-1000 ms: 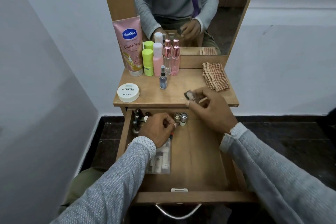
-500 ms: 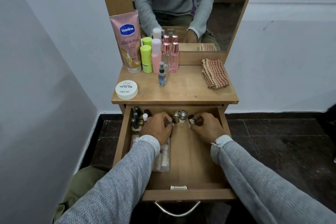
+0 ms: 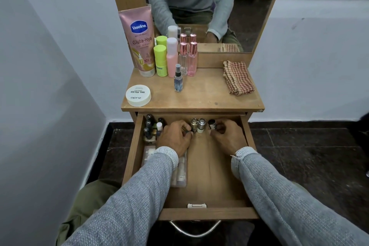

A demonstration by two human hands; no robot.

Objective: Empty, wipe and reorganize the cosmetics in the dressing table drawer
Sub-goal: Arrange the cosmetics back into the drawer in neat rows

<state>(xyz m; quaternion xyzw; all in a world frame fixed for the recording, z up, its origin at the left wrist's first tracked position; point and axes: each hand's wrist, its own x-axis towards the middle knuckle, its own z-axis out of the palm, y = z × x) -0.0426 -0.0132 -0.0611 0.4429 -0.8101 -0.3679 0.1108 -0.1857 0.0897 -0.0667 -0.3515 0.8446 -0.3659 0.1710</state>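
Note:
The wooden drawer [image 3: 207, 189] is pulled out below the dressing table top [image 3: 199, 96]. Both hands are inside it at the back. My left hand [image 3: 175, 140] is curled over small items beside two silver-capped bottles [image 3: 197, 125]; what its fingers hold is hidden. My right hand [image 3: 227, 136] pinches a small dark bottle [image 3: 212, 125] just right of those two. Several dark nail polish bottles [image 3: 149, 126] stand in the back left corner. A clear plastic case [image 3: 179, 173] of small tubes lies under my left wrist.
On the table top stand a pink Vaseline tube [image 3: 140, 44], green tubes [image 3: 160, 60], pink bottles [image 3: 189, 58], a small spray bottle [image 3: 178, 81] and a white round tub [image 3: 138, 95]. A folded checked cloth [image 3: 238, 80] lies at the right. A mirror [image 3: 209, 6] rises behind.
My right hand came down from the table top into the drawer with the small dark bottle and set it beside the silver-capped bottles. My left hand stayed at the drawer's back.

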